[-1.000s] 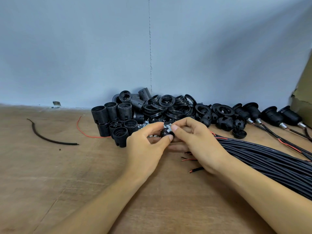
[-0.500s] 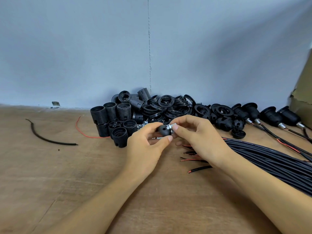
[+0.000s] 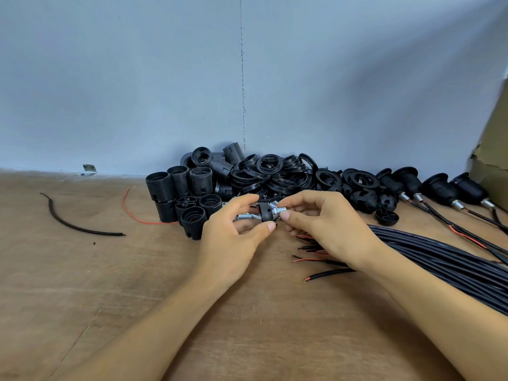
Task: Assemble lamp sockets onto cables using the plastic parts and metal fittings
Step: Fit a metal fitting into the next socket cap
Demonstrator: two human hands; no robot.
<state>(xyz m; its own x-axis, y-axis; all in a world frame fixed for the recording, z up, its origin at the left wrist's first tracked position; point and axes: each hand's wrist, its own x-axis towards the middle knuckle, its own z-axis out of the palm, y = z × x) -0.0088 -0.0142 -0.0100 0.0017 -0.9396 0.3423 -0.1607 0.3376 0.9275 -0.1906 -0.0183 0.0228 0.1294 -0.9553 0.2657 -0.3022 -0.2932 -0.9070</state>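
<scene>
Both hands are up at centre, just above the table [image 3: 82, 298]. Your left hand [image 3: 233, 237] pinches a black cap [image 3: 265, 213] between thumb and forefinger, with the other fingers loosely curled. Your right hand [image 3: 324, 226] pinches the metal fitting [image 3: 279, 209] that pokes out of the cap's 3 o'clock side.

Progress, as a judgement: you're early in one unit, at the fitting-to-cap step, and there's no cable in it yet.
- **Done:** about four finished sockets [image 3: 439, 188] lie on their leads at 2 o'clock, by the cardboard box [image 3: 492, 149].
- **Left:** a lot.
  - The cable bundle [image 3: 439, 257] runs off at 4 o'clock, with its stripped ends [image 3: 316, 259] just under your right wrist.
  - Threaded socket bodies [image 3: 178, 185] are at 10 o'clock.
  - The ring pile [image 3: 275, 171] is at 12.
  - Loose caps [image 3: 386, 217] are at 2.

Hard to see:
- The joint between fitting and cap is tiny and half covered by your fingertips, so I can't tell whether it's threaded in, seated, or only touching.
- Spare metal fittings [image 3: 244, 216] sit behind your left hand, mostly hidden and uncountable.
- The bundle and the box are cut off by the right edge, so more finished pieces may be out of frame.
- The insides of the socket bodies are too dark to read.

Strays are a cable scrap [image 3: 77, 228] at 9 o'clock, a red wire [image 3: 132, 213] beside the bodies, and a small bracket [image 3: 89, 169] at the wall.
</scene>
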